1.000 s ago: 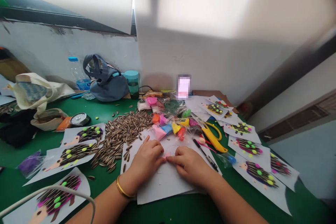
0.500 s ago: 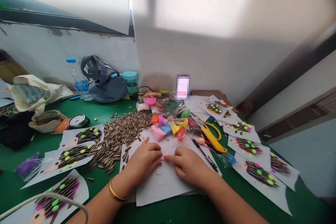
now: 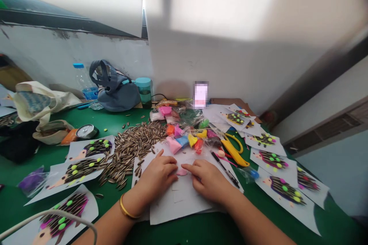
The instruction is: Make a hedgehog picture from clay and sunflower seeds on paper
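A small flat piece of pink clay (image 3: 181, 171) lies on white paper (image 3: 169, 212) between my hands. My left hand (image 3: 158, 174) rests palm down on the paper, fingers spread, with its fingertips at the clay's left edge. From the other side, my right hand (image 3: 205, 176) points its outstretched index finger at the clay's right edge, while its other fingers bend. Neither hand grips anything. Faint pencil lines show on the sheet below the clay. Beyond my fingers sit bagged lumps of coloured clay (image 3: 174, 145).
Sunflower seeds (image 3: 138, 138) are heaped to the left. Hedgehog pictures (image 3: 283, 189) line both sides. Pens (image 3: 225, 168) and yellow-handled scissors (image 3: 234, 153) lie at right. A blue bag (image 3: 117, 93), a cup (image 3: 144, 93) and a phone (image 3: 200, 95) stand along the wall.
My right index finger has drawn back slightly to the right and up, so more of the pink clay shows. My left hand stays nearly still.
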`<state>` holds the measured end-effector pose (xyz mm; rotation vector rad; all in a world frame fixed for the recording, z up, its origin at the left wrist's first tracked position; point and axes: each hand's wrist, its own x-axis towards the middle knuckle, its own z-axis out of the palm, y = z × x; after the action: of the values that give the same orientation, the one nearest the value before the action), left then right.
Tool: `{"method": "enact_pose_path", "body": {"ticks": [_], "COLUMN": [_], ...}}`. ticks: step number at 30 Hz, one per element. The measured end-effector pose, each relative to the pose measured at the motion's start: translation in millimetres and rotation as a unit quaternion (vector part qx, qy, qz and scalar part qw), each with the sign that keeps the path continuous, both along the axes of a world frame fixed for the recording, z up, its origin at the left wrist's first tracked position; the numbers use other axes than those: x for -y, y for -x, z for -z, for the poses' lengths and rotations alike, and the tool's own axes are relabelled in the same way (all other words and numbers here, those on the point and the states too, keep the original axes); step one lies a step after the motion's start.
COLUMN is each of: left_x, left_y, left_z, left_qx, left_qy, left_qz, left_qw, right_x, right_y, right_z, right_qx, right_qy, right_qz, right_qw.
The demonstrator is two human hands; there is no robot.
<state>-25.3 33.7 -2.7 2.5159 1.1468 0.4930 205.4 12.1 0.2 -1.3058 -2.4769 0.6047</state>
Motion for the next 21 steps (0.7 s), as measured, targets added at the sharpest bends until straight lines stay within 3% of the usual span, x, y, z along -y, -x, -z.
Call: {"method": "enact_pose_path", "body": {"ticks": [12, 21], "left_x": [3.1, 2.7], "left_y": [1.0, -0.5], "left_z": [2.2, 1.3], "left_qx": [-0.018, 0.010], "left_qy": [-0.022, -0.014], "left_qz": [0.014, 0.003], "left_qw": [1.000, 1.000], "right_x": [0.0, 3.2], "right_y": [-3.1, -1.8], "right_z": [-0.4, 2.3], "right_qx": [-0.020, 0.040], "right_qy": [0.000, -0.040], "right_qz": [-0.019, -0.041], "right_qw": [1.000, 0.998]}}
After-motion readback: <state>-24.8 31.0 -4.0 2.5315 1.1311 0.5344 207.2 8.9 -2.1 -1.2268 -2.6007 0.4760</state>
